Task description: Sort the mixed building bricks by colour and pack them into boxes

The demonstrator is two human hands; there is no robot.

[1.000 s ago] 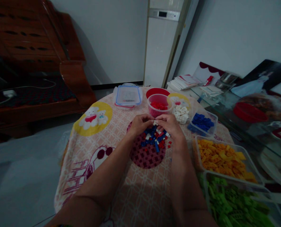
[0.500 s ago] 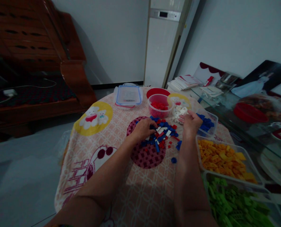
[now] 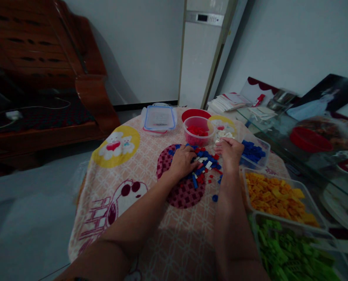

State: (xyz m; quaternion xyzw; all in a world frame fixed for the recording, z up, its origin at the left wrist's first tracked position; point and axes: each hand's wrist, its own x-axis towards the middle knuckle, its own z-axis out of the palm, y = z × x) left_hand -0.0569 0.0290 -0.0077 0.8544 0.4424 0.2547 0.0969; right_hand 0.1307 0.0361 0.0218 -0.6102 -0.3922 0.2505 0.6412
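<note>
A mixed pile of blue, red and white toy bricks (image 3: 209, 160) lies on the patterned tablecloth (image 3: 179, 242). My left hand (image 3: 184, 160) rests on the pile's left side, its fingers stretched over the bricks and partly hidden. Just right of the pile is my right hand (image 3: 231, 151), fingers drawn together; whatever is between them is too small to make out. Directly beyond it sits a heap of white bricks (image 3: 225, 134). Red bricks (image 3: 197, 130) fill a clear round tub (image 3: 198, 142) behind the pile. A single round blue piece (image 3: 215, 198) lies nearer to me.
Along the right stand clear boxes of blue bricks (image 3: 252, 151), yellow bricks (image 3: 270, 193) and green bricks (image 3: 293, 249). A lidded clear box (image 3: 161, 118) and a red lid (image 3: 188, 113) are at the back. A cluttered glass table (image 3: 282, 134) adjoins on the right.
My left hand has shifted slightly right, further over the pile. My right hand has moved left and a little nearer the pile, away from the white heap, with fingers drawn closer together.
</note>
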